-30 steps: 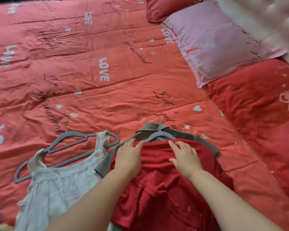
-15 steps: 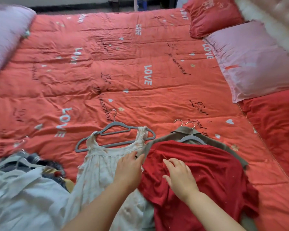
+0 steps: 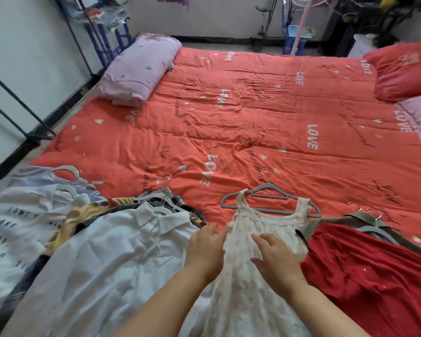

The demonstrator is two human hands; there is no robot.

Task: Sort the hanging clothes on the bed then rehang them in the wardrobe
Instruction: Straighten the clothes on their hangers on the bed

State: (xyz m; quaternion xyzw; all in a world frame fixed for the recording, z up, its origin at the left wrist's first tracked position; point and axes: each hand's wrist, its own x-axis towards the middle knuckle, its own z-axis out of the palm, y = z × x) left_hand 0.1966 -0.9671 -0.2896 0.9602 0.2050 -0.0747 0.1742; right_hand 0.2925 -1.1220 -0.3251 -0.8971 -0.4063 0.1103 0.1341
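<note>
Dress: the cream dress (image 3: 272,224) lies flat on the near edge of the bed (image 3: 229,132), neck pointing far, on a grey hanger (image 3: 265,188).
Left hand: the left hand (image 3: 204,249) rests at the dress's left edge with its fingers straight, gripping nothing.
Right hand: the right hand (image 3: 275,259) is spread flat on the dress front, pressing rather than pinching.
Why so: flat palms on both sides suggest smoothing or sliding the dress, likely to keep it as its own group.
Neighbours: the white shirt (image 3: 112,263) tops a mixed pile (image 3: 88,215) to the left. A red top (image 3: 374,276) over an olive one (image 3: 355,218) lies to the right, just beside the dress.
Layout: hooks all point far, probably so the clothes lift off easily for rehanging.
Hidden: the dress hem and both piles run off the near edge. The garments under the white shirt show only as scraps.
Unclear: the black frame (image 3: 10,110) at far left may be the wardrobe, but I cannot tell.
</note>
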